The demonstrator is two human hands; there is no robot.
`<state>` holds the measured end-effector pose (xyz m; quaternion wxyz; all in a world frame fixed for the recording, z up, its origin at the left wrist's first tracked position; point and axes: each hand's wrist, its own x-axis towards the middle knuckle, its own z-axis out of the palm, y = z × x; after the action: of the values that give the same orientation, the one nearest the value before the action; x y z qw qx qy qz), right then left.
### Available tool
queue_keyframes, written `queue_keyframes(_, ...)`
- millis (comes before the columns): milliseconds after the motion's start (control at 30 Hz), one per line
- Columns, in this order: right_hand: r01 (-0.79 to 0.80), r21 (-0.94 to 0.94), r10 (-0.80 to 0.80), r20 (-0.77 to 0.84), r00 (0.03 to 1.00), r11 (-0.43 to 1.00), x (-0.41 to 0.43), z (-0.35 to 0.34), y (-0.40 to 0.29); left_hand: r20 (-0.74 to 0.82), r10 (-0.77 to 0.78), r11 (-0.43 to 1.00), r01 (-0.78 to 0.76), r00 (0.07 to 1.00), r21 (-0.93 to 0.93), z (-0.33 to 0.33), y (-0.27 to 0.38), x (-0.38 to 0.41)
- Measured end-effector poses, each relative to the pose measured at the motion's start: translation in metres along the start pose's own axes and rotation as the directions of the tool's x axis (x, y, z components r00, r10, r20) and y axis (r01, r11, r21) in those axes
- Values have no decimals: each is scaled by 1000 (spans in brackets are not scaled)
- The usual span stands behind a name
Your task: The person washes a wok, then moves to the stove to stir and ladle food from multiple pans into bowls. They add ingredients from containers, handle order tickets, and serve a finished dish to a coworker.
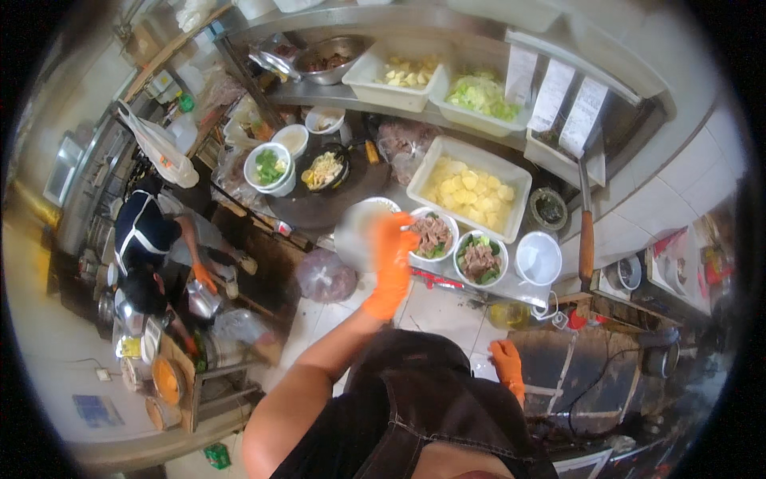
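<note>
My left hand (390, 269), in an orange rubber glove, is raised over the front of the counter with its fingers bent. Beside its fingers is a white tub (353, 233), largely blurred, and I cannot tell whether the hand grips it. Just right of the fingers stands a white bowl of sliced meat over greens (432, 235). A second bowl of meat and greens (480, 258) follows, then a white plastic bowl with no food visible in it (538, 258). My right hand (507, 366), gloved alike, hangs low at my side, its grip unclear.
A bin of sliced potatoes (520, 179) sits behind the bowls. On the round chopping board (287, 209), a black bowl of pale food (326, 169) stands near a cleaver handle (371, 152). A ladle's wooden handle (586, 245) hangs right. A co-worker (143, 230) bends at the left.
</note>
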<state>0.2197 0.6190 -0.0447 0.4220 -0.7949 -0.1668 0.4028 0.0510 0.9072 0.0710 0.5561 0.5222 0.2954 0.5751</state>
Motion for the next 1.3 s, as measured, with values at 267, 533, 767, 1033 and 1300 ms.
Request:
queue_keyframes(267, 219, -173, -225, -18, 974, 960, 29, 32, -3, -89, 312, 912, -272, 946, 306, -40, 52, 137)
queue_keyframes(533, 335, -28, -337, -63, 940, 942, 14, 85, -78, -62, 694, 403, -316, 717, 859, 69, 137, 387)
queue_keyframes(767, -43, 119, 89, -408, 909, 992, -27, 83, 6, -94, 519, 491, -207, 850, 846, 124, 131, 430)
queue_keyframes(1033, -106, 22, 104, -457, 883, 994, -42, 80, -5, 172, 464, 502, -418, 869, 757, 154, 120, 427)
queue_keyframes(1300, -48, 34, 58, -395, 917, 998, -37, 72, -18, 200, 755, 434, -706, 624, 560, 103, 77, 319)
